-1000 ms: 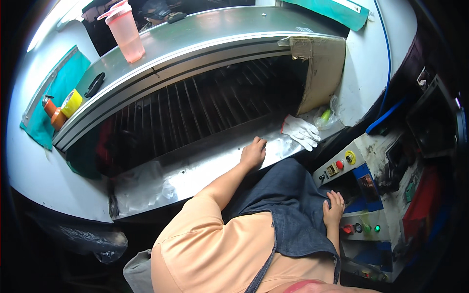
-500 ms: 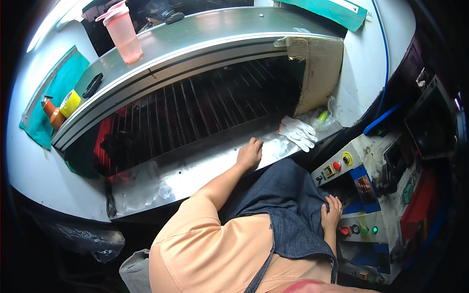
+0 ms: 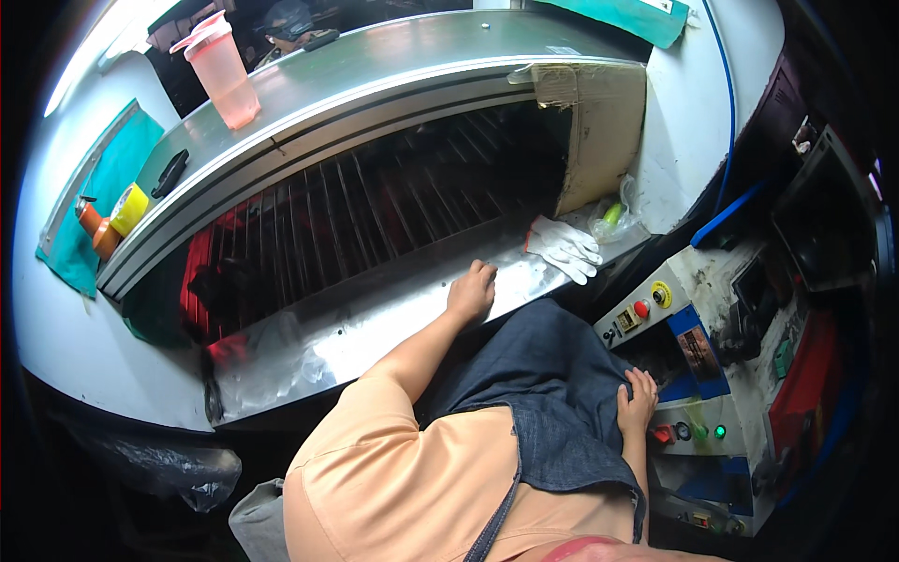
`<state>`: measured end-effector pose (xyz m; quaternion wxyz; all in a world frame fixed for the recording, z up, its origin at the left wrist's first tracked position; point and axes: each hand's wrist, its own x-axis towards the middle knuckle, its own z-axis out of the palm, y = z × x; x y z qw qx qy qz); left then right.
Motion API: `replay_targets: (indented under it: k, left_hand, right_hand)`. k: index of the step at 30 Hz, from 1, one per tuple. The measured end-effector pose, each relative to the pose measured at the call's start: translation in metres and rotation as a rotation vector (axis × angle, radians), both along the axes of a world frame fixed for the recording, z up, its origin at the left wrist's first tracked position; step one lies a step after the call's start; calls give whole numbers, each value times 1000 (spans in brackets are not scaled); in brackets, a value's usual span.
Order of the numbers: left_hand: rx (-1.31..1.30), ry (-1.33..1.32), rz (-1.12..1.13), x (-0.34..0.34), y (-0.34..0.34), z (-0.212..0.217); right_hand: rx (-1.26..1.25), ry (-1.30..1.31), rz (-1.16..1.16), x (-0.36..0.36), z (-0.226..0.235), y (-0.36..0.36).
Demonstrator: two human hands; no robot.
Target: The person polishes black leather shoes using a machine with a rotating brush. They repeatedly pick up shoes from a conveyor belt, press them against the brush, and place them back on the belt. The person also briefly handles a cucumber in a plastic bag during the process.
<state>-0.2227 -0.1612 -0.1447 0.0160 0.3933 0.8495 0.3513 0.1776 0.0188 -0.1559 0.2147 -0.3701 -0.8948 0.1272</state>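
My left hand [image 3: 471,292] rests on the shiny metal ledge [image 3: 375,335], its fingers curled in; nothing shows sticking out of it. To its right a white knitted glove [image 3: 565,249] lies on the same ledge, apart from the hand. My right hand [image 3: 638,397] lies on the dark denim apron [image 3: 552,365] over my thigh, its fingers stretched out and nothing in them. Close by it is a control panel with a red button [image 3: 641,308], a yellow-ringed knob [image 3: 661,295] and a lit green button [image 3: 720,432].
Behind the ledge is a dark opening with slanting bars [image 3: 328,206]. Above it, a green-topped surface [image 3: 375,66] bears a pink pitcher [image 3: 225,80], a black object [image 3: 170,173] and yellow tape [image 3: 128,208]. Cardboard [image 3: 604,131] and a clear bag [image 3: 623,217] are at the right; a person [image 3: 288,28] is beyond.
The whole view has shifted slightly. Both hands keep their places, the left on the ledge and the right on the apron.
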Motion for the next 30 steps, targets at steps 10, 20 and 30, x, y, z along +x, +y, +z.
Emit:
replay_targets:
  k: [10, 20, 30]
  left_hand:
    - [-9, 18, 0, -2, 1, -2]
    - [-19, 13, 9, 1, 2, 1]
    - [-42, 11, 11, 2, 1, 6]
  right_hand:
    - [-5, -6, 15, -3, 1, -2]
    - [-4, 18, 13, -7, 3, -4]
    - [-36, 13, -3, -9, 1, -2]
